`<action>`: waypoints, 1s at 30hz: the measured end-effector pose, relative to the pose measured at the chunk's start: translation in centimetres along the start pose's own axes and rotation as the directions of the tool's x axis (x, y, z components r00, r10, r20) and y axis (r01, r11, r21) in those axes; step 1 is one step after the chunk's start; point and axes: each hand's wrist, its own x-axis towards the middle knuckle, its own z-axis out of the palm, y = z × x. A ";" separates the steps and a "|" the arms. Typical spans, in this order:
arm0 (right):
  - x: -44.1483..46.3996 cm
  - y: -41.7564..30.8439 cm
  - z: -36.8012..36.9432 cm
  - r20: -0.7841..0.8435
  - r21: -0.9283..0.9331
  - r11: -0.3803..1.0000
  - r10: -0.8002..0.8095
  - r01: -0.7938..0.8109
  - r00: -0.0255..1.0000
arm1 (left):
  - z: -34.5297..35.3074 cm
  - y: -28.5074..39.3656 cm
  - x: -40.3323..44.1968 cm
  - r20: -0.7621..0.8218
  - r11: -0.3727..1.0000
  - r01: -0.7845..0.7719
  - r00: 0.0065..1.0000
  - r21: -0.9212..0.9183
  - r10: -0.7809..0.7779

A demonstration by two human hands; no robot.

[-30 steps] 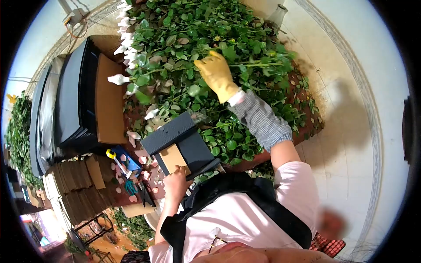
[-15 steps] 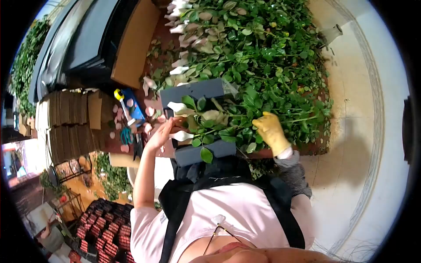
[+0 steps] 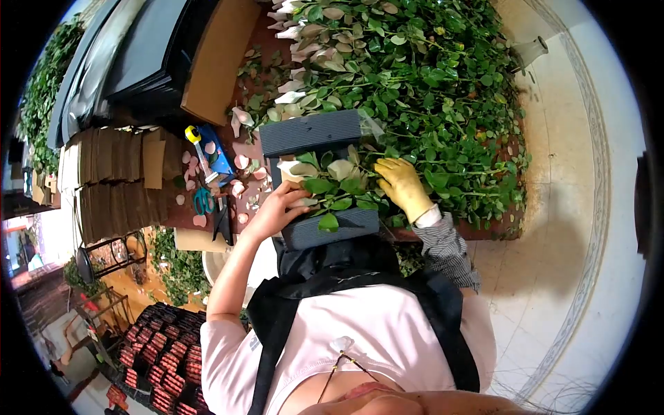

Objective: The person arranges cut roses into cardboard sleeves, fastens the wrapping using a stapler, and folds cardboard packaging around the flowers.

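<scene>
Head view. The dark sheet (image 3: 311, 133) lies at the near edge of the surface (image 3: 265, 33), in front of the person's apron (image 3: 335, 259). It is ribbed, with one raised flap on its far side and one on its near side. Roses (image 3: 339, 185) lie between these flaps, pale heads towards the sheet's left end, leaves and stems running to the right; some leaves overlap the near flap.

The left hand (image 3: 280, 209), bare, is at the left end of the sheet. Its fingers are bent and touch the nearer pale head; whether they grip it cannot be told. The right hand (image 3: 402, 188), in a yellow glove, is just beyond the right end of the sheet, fingers partly bent over the stems and leaves. The glove hides whether anything is held.

Beyond the sheet and to its right, a deep pile of leafy stems (image 3: 443, 97) covers the surface. Left of the sheet are loose petals (image 3: 241, 161), a blue box (image 3: 220, 160), a yellow-and-white tool (image 3: 193, 137) against the box, and scissors (image 3: 203, 200) with teal handles. Farther left stands folded cardboard (image 3: 114, 190); beyond that, a stack of dark sheets (image 3: 149, 52) faced by a brown board (image 3: 221, 52). The mark on the shirt's left sleeve (image 3: 254, 342) is too small to read.
</scene>
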 end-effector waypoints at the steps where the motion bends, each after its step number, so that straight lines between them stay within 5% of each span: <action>1: -0.1 0.4 0.5 -0.079 0.008 1.000 -0.003 0.003 0.997 | 0.1 0.0 0.0 -0.019 0.999 -0.033 0.999 0.017 0.033; 6: 0.3 -2.2 -7.9 -0.359 0.078 0.996 0.071 -0.046 0.931 | 0.4 -0.4 -0.1 0.012 0.998 0.043 0.999 0.036 -0.044; 8: -0.6 -2.9 -11.4 -0.113 0.193 0.978 0.107 -0.084 0.988 | 0.1 -0.7 0.5 -0.045 0.999 0.045 0.998 0.015 -0.044; 10: -2.0 -3.9 -11.4 -0.009 0.115 0.993 0.005 -0.004 1.000 | 0.0 -2.6 1.1 -0.181 0.994 -0.108 0.978 -0.002 0.106; 12: -3.1 -4.2 -8.5 0.089 -0.114 0.990 -0.069 0.079 0.994 | -0.4 -3.7 2.1 -0.009 0.859 0.172 0.979 -0.483 -0.202; 13: -3.4 -4.8 -7.1 0.133 -0.173 0.985 0.023 0.000 0.991 | -1.5 -1.4 2.7 0.149 0.744 0.397 0.913 -0.538 -0.379; 14: -4.0 -3.7 -4.6 0.170 -0.290 0.957 0.037 0.014 0.985 | -1.8 -2.2 3.0 0.092 0.898 0.319 0.948 -0.303 -0.305; 15: -5.2 -1.9 -0.2 -0.006 -0.198 0.980 0.033 -0.034 0.999 | -1.7 -1.7 2.9 0.071 0.898 0.306 0.952 -0.316 -0.299; 18: -5.1 -3.8 -1.8 0.073 -0.211 0.974 0.096 -0.079 0.993 | -1.0 -1.8 2.9 0.009 0.895 0.290 0.952 -0.339 -0.305; 21: -5.1 -5.4 -1.5 -0.078 -0.305 0.939 0.143 -0.160 0.987 | -0.2 -2.9 2.4 -0.081 0.931 0.206 0.967 -0.302 -0.240; 22: -5.6 -3.8 2.4 -0.146 0.354 0.909 0.286 -0.220 0.947 | 0.0 -3.1 2.2 -0.145 0.955 0.127 0.975 -0.267 -0.170; 23: -6.1 -2.2 6.2 -0.210 0.856 0.514 0.422 -0.043 0.882 | -0.1 -2.7 2.1 -0.128 0.950 0.130 0.977 -0.283 -0.172; 24: -6.1 -2.3 5.7 -0.210 0.458 0.874 0.284 -0.163 0.936 | -0.1 -2.0 1.9 -0.117 0.951 0.130 0.979 -0.281 -0.168; 25: -6.1 -2.4 5.2 -0.205 -0.082 0.984 0.139 -0.158 0.969 | -0.2 -1.3 1.8 -0.098 0.961 0.163 0.977 -0.226 -0.189; 28: -5.4 -3.8 2.8 -0.121 -0.089 0.973 0.203 -0.214 0.972 | -0.9 0.5 1.6 -0.035 0.999 0.041 0.998 -0.028 -0.042; 30: -4.9 -5.3 -0.1 -0.210 -0.066 0.976 0.189 -0.207 0.959 | -1.0 1.5 1.2 -0.030 1.000 -0.005 1.000 -0.013 0.004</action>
